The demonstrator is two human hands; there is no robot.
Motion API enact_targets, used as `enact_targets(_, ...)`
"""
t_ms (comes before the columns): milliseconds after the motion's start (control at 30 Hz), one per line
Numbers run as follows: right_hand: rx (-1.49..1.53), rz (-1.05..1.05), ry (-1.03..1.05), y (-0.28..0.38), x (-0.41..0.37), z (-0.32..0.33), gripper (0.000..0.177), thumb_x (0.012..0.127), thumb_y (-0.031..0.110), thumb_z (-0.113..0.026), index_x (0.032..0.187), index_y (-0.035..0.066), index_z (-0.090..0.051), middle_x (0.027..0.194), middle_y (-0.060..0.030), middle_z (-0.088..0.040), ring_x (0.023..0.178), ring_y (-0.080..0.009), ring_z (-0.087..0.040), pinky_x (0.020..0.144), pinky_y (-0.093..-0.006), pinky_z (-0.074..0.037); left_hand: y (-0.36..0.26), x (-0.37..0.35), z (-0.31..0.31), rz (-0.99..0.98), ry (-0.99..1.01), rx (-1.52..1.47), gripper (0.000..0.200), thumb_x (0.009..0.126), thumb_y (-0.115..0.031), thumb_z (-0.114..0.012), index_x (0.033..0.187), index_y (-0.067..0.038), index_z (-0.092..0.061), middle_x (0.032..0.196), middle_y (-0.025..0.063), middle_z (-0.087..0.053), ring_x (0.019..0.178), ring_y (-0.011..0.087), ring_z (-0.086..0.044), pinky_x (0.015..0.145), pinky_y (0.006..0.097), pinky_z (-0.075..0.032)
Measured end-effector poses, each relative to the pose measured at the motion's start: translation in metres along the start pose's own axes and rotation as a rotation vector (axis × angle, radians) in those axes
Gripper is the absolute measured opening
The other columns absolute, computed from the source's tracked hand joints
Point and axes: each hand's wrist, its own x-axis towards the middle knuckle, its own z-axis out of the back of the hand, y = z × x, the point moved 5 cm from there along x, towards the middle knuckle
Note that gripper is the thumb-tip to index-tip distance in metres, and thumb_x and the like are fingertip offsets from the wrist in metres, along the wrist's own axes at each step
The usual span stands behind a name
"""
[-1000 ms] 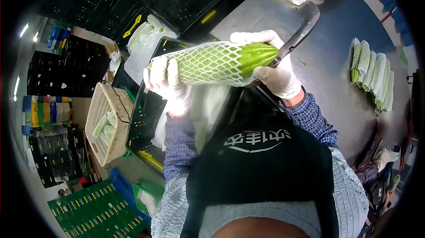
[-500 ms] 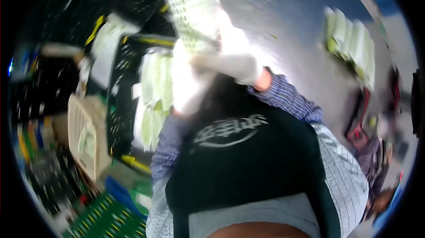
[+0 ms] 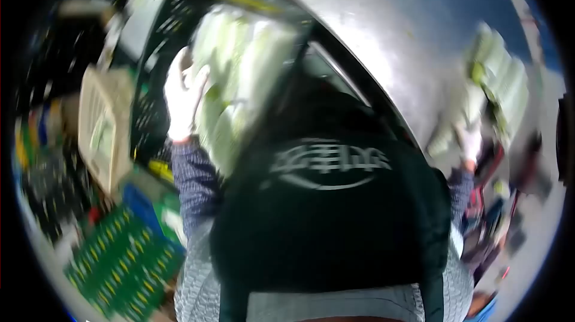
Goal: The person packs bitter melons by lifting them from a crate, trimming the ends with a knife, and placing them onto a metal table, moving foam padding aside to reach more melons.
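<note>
Beyond the dark apron [image 3: 329, 220], the left hand [image 3: 184, 97] is unclenched, fingers spread beside netted vegetables [image 3: 224, 76] in the left crate [image 3: 147, 82]. Right, the right hand [image 3: 470, 141] touches a blurred netted vegetable [image 3: 458, 112], grip unclear, beside the netted pile [image 3: 508, 79] on the table [image 3: 383, 35].

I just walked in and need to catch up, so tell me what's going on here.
A person in white gloves and a dark apron is handling green vegetables in pale sleeves. The left hand, fingers spread, is at the dark crate, beside the vegetables inside. The right hand reaches to a row of similar vegetables on the metal table; blur hides whether it grips one.
</note>
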Motion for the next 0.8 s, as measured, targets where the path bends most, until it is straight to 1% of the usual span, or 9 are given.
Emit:
enact_targets(100,-0.262,-0.19,-0.038,-0.163,0.031,-0.016,0.088,0.081,0.045,-0.075,0.147,-0.002,-0.042,0.139,-0.0246,-0.057,0.126,-0.0352,-0.056,0.106,-0.0395,-0.042,0.107,-0.041,0.037,0.326,-0.131,-0.067,0.048,0.086,-0.019,-0.077,0.126,0.001,-0.06,0.11,0.0125,-0.069,0.096,0.0195,-0.065,0.087,0.033,-0.052)
enact_targets(200,-0.372,-0.349,0.013,-0.16,0.033,0.003,0.081,0.084,0.046,-0.072,0.145,0.0,-0.046,0.141,-0.0222,-0.056,0.129,-0.0357,-0.055,0.107,-0.0392,-0.042,0.206,-0.079,0.047,0.45,-0.143,0.027,0.04,0.086,-0.015,-0.076,0.119,0.002,-0.062,0.101,0.0096,-0.07,0.091,0.0163,-0.065,0.084,0.0311,-0.052)
enact_targets(267,-0.452,-0.371,0.027,-0.167,0.037,0.015,0.073,0.088,0.045,-0.067,0.146,0.006,-0.047,0.14,-0.0201,-0.057,0.125,-0.0355,-0.057,0.105,-0.0399,-0.045,0.206,-0.103,0.038,0.516,-0.129,0.008,0.039,0.086,-0.01,-0.076,0.12,0.002,-0.061,0.101,0.0092,-0.069,0.095,0.015,-0.064,0.087,0.0291,-0.051)
enact_targets(400,-0.453,-0.355,-0.039,-0.141,0.032,0.025,0.068,0.09,0.043,-0.065,0.146,0.009,-0.048,0.14,-0.0188,-0.058,0.124,-0.0346,-0.059,0.103,-0.04,-0.046,0.19,-0.116,0.016,0.342,0.026,0.841,0.069,0.067,-0.039,-0.085,0.123,-0.005,-0.064,0.114,0.0185,-0.067,0.11,0.038,-0.062,0.099,0.0461,-0.046)
enact_targets(567,-0.692,-0.109,-0.12,-0.124,0.047,0.024,0.056,0.094,0.037,-0.06,0.145,0.015,-0.051,0.137,-0.0153,-0.061,0.119,-0.0329,-0.062,0.101,-0.0395,-0.048,0.218,-0.127,0.018,0.529,-0.002,0.922,0.077,0.066,-0.055,-0.081,0.126,-0.01,-0.064,0.123,0.0128,-0.065,0.12,0.0351,-0.057,0.103,0.0446,-0.043)
enact_targets(600,-0.523,-0.231,-0.07,-0.036,0.029,0.036,0.052,0.095,0.036,-0.059,0.142,0.014,-0.053,0.134,-0.0135,-0.064,0.117,-0.0315,-0.064,0.1,-0.0384,-0.048,0.263,-0.133,0.02,0.532,0.026,0.865,0.079,0.065,-0.057,-0.081,0.127,-0.01,-0.063,0.125,0.012,-0.064,0.122,0.0349,-0.056,0.104,0.0443,-0.042)
enact_targets(667,-0.388,-0.048,-0.087,-0.043,0.058,0.027,0.05,0.096,0.034,-0.059,0.141,0.013,-0.055,0.132,-0.0123,-0.065,0.116,-0.0304,-0.064,0.1,-0.0379,-0.048,0.2,-0.105,0.038,0.702,0.149,0.711,0.086,0.063,-0.052,-0.085,0.132,-0.008,-0.058,0.125,0.0127,-0.064,0.123,0.0329,-0.055,0.105,0.0442,-0.042)
enact_targets(767,-0.369,0.175,-0.152,-0.002,0.071,0.023,0.047,0.096,0.026,-0.061,0.14,0.011,-0.056,0.13,-0.0104,-0.067,0.116,-0.027,-0.065,0.1,-0.0355,-0.048,0.244,-0.114,0.047,0.776,0.207,0.753,0.087,0.062,-0.05,-0.085,0.133,-0.008,-0.057,0.125,0.013,-0.064,0.124,0.0324,-0.055,0.105,0.0444,-0.042)
enact_targets(800,-0.547,0.057,-0.118,0.032,0.069,0.025,0.046,0.096,0.018,-0.061,0.141,0.008,-0.055,0.132,-0.0104,-0.066,0.118,-0.0244,-0.064,0.1,-0.0334,-0.048,0.257,-0.118,0.047,0.782,0.21,0.762,0.087,0.062,-0.049,-0.086,0.133,-0.007,-0.057,0.125,0.0131,-0.064,0.124,0.0323,-0.055,0.105,0.0444,-0.042)
